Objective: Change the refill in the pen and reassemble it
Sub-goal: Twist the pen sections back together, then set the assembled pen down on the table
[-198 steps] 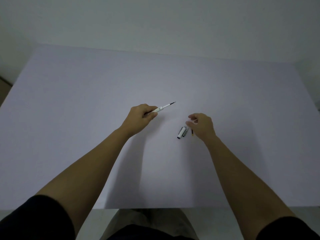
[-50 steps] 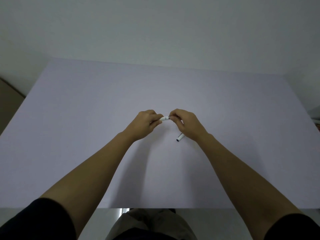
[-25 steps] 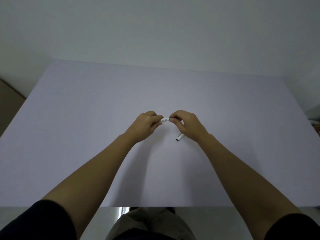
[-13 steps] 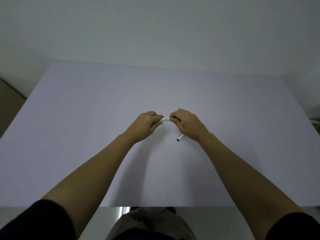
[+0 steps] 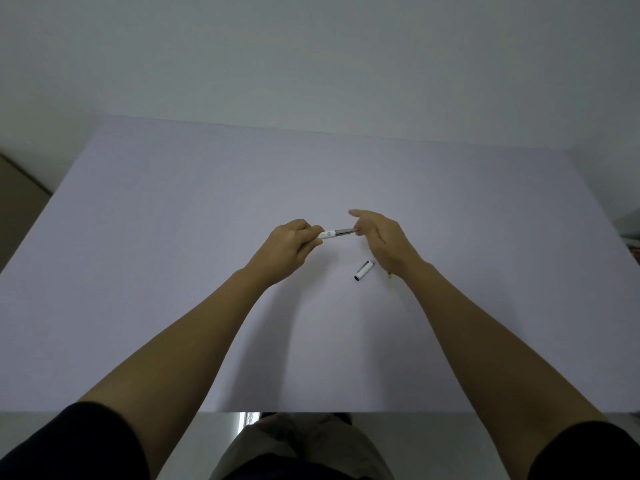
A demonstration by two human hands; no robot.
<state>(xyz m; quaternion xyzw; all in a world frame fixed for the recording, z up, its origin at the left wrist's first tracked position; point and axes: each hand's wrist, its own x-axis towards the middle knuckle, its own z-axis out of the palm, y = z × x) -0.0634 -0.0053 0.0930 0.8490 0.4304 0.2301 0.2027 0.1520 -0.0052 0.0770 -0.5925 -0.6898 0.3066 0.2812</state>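
My left hand (image 5: 289,245) is closed around the white pen body (image 5: 328,234), which points right with its grey grip section (image 5: 344,232) sticking out. My right hand (image 5: 384,242) hovers just right of the pen's tip, fingers spread apart and holding nothing. The white pen cap (image 5: 364,270) lies on the table below my right hand. A small yellowish piece (image 5: 390,276) peeks out beside my right wrist; most of it is hidden.
The pale lilac table (image 5: 173,271) spreads wide on both sides of my hands. Its near edge runs just above my lap. A plain wall rises behind the far edge.
My right hand has let go of the pen's front end and opened, drawing slightly right. The grey grip section now shows on the pen. My left hand holds steady.
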